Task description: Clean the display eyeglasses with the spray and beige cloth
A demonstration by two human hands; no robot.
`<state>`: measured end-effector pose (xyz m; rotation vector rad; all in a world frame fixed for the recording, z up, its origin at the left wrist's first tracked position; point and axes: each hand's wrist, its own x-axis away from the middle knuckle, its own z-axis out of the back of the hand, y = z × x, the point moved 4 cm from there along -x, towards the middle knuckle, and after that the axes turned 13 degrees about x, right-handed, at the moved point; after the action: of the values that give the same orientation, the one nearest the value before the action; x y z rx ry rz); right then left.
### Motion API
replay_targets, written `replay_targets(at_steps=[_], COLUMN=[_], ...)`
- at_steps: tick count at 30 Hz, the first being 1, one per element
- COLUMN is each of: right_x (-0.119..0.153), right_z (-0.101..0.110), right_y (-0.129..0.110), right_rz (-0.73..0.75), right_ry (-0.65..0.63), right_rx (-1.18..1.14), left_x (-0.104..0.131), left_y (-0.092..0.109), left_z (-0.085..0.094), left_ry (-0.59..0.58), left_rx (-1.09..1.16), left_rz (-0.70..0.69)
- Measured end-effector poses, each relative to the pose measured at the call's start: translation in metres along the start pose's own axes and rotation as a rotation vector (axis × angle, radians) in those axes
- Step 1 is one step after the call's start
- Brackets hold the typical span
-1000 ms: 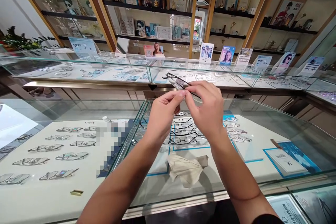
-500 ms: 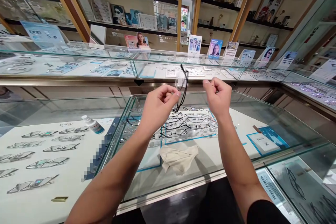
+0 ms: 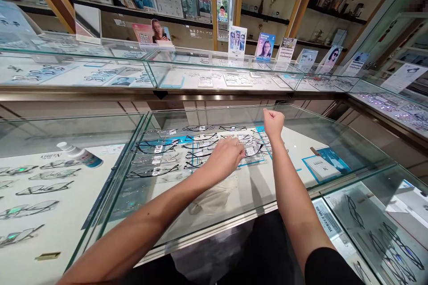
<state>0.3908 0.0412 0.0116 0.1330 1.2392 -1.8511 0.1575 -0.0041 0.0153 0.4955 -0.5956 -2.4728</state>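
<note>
My left hand is low over the glass counter, its fingers closed on dark-framed eyeglasses, whose visible part sticks out to the right of the fingers. Rows of eyeglasses lie around and behind this hand. My right hand is raised farther back and to the right, curled closed; whether anything small is inside it cannot be made out. Below my left forearm and hand a beige cloth lies crumpled on the counter, partly covered from view.
A white spray bottle lies tilted at the left near more eyeglasses. Glass edges divide the counter. Cards lie at the right. A second display case with upright signs stands behind.
My left hand has lowered with the eyeglasses, from upright in the air down to the rows. My right hand stays raised and closed. The view has shifted right and down.
</note>
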Motion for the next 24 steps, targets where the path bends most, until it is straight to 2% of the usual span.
replay_targets(at_steps=[5, 10, 18, 24], right_x=[0.002, 0.003, 0.006, 0.007], right_z=[-0.003, -0.006, -0.003, -0.009], right_y=[-0.004, -0.007, -0.013, -0.01], right_rz=[0.033, 0.04, 0.052, 0.076], right_ry=[-0.024, -0.067, -0.101, -0.119], right_rx=[-0.007, -0.019, -0.028, -0.041], left_x=[-0.002, -0.005, -0.011, -0.013], left_y=[-0.01, -0.015, -0.024, -0.029], left_z=[-0.023, -0.037, -0.044, -0.044], left_ry=[-0.045, -0.07, -0.075, -0.081], left_rx=[-0.08, -0.12, -0.156, -0.041], left_rz=[0.0, 0.021, 0.051, 0.101])
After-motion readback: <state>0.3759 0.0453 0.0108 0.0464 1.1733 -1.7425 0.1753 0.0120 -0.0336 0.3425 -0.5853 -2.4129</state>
